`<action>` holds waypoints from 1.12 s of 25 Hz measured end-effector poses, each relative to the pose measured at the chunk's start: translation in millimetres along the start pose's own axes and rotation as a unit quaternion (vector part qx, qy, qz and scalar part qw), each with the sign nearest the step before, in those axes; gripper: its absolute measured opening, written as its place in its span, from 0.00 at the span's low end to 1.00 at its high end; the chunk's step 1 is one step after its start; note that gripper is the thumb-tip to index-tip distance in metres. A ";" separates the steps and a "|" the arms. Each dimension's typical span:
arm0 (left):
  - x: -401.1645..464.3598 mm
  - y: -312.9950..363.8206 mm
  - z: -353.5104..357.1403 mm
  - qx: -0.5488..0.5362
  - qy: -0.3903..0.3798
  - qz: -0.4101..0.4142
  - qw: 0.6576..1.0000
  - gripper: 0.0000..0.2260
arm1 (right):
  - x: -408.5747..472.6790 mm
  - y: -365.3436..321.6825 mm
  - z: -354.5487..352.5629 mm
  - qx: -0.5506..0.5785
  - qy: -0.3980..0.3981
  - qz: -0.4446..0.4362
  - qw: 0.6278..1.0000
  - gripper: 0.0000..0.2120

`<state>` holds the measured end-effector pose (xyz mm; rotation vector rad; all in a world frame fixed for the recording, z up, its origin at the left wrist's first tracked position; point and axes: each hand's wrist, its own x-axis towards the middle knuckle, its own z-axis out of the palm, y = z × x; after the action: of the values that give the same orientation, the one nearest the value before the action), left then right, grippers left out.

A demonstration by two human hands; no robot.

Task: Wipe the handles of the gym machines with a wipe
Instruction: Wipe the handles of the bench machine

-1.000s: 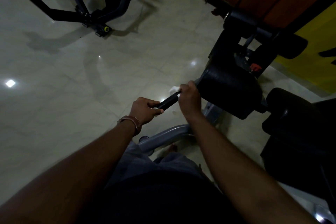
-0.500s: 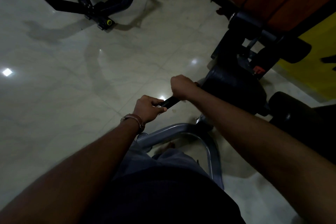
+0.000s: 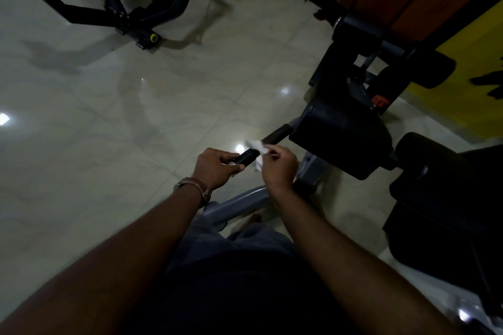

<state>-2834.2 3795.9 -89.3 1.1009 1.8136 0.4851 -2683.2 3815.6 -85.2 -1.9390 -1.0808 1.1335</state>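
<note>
i find the left hand (image 3: 217,168) curled round the near end of the black handle (image 3: 249,156), fingers wrapped over the top and thumb underneath, steadying it. the right hand (image 3: 279,168) sits just beside it toward the machine, fingertips pinched on the white wipe (image 3: 255,145), which lies crumpled over the handle's upper side with a loose flap hanging below. a further black grip section (image 3: 276,133) runs on toward the large roller pad (image 3: 340,136); whether it is one bar with the held part i cannot tell, since the wipe covers the join.

in my judgement the step in hand is the wipe stroke along this handle. to do it well i would close the wipe fully round the grip rather than dabbing the top, then draw it in one direction along the length while twisting, so the underside is covered. the left hand masks the near end, so i would shift it and finish there. the light is dim, so i cannot confirm any residue; i would go by coverage.
</note>
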 end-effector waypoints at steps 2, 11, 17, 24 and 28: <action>0.3 -0.4 -0.4 0.000 -0.003 -0.002 1.000 0.16 | 9.8 -2.5 -9.6 0.248 0.041 0.290 0.923 0.04; -2.9 4.2 -2.7 0.030 -0.017 0.008 0.999 0.17 | 15.5 8.4 -12.5 0.238 -0.005 0.210 0.948 0.14; -2.8 2.5 -2.3 0.021 -0.018 0.005 1.000 0.17 | 49.8 14.3 -14.0 0.080 0.042 0.253 0.963 0.14; -6.7 -1.6 0.7 0.016 -0.001 0.021 1.000 0.17 | 1.0 10.6 8.1 0.087 0.100 0.080 0.988 0.03; -10.4 -2.0 1.1 0.013 0.009 0.023 1.000 0.16 | 44.3 4.2 0.2 -0.194 0.072 -0.203 0.957 0.06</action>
<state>-2832.5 3785.9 -86.0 1.1621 1.8173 0.5023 -2669.1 3852.7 -105.3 -1.9177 -1.6190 0.5752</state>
